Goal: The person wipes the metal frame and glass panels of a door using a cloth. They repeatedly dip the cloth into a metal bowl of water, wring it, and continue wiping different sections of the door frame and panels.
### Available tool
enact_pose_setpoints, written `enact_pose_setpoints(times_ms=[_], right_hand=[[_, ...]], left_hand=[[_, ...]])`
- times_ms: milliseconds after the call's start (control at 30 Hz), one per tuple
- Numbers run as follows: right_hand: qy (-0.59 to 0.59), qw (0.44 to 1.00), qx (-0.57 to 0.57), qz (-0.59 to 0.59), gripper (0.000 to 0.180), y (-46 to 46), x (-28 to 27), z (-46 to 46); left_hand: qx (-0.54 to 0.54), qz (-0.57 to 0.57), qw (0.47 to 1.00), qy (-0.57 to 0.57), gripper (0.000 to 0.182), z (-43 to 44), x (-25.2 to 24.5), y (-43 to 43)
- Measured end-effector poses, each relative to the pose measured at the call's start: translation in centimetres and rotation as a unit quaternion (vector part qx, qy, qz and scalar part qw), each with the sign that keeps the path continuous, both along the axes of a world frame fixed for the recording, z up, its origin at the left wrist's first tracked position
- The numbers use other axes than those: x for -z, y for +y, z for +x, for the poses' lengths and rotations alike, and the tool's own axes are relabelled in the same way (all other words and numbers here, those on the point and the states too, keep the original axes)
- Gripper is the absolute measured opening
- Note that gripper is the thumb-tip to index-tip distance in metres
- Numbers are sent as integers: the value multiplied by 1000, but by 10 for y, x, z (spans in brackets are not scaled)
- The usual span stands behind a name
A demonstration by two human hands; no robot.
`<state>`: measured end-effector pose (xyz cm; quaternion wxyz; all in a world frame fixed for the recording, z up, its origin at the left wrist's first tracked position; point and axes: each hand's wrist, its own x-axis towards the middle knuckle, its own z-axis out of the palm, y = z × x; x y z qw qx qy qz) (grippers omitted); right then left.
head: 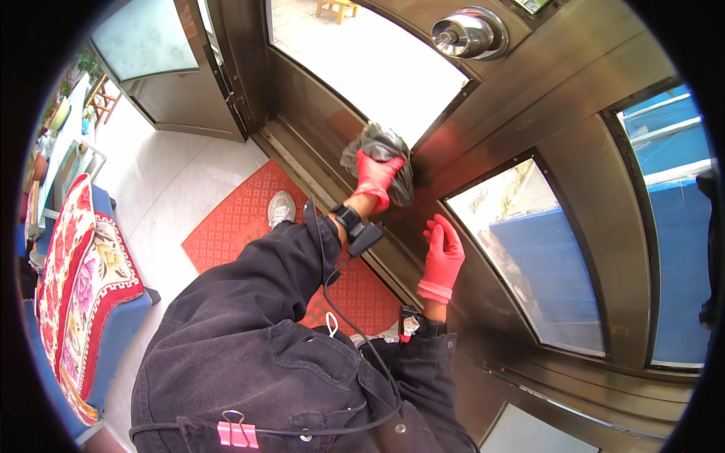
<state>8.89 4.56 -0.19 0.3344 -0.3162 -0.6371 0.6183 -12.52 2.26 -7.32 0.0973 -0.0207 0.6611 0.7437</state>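
My left hand (376, 174), in a pink rubber glove, grips a crumpled dark grey cloth (385, 141). The cloth is pressed to the lower part of a metal door (334, 119), at the corner of its glass pane (362, 62). My right hand (443, 255) wears a matching glove and holds nothing. Its fingers are loosely curved, a little apart, beside the metal frame of a lower window pane (527, 249). Dark straps with small devices sit on both wrists, and a black cable runs from the left one across my jacket.
A round metal doorknob (470, 34) juts out at the top. Under my feet lies a red patterned mat (232, 221) along the door sill (300, 164). Another door leaf (181, 102) stands ajar at upper left. A blue seat with a floral cover (85, 289) is at left.
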Motion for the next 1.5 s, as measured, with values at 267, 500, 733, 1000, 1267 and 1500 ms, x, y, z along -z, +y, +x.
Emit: enact_pose_setpoints(times_ms=[267,500,733,1000,1267,1500], right_hand=[[1,1000,4,-2,26,4,0,3],[23,999,47,15,25,21,-4,35],[23,999,42,17,25,20,-6,43],[19,998,55,19,25,20,-4,54],[20,998,54,20,25,27,-5,63],[5,998,60,31,26,26,-2,70]], left_hand=[[-125,80,988,36,63,22,-11,19],[-290,70,954,-26,60,-32,-42,15],[-167,63,984,-16,67,16,-24,23],[-171,5,982,80,68,7,-13,24],[-255,41,965,44,63,31,-21,35],[-256,17,961,103,57,4,-32,24]])
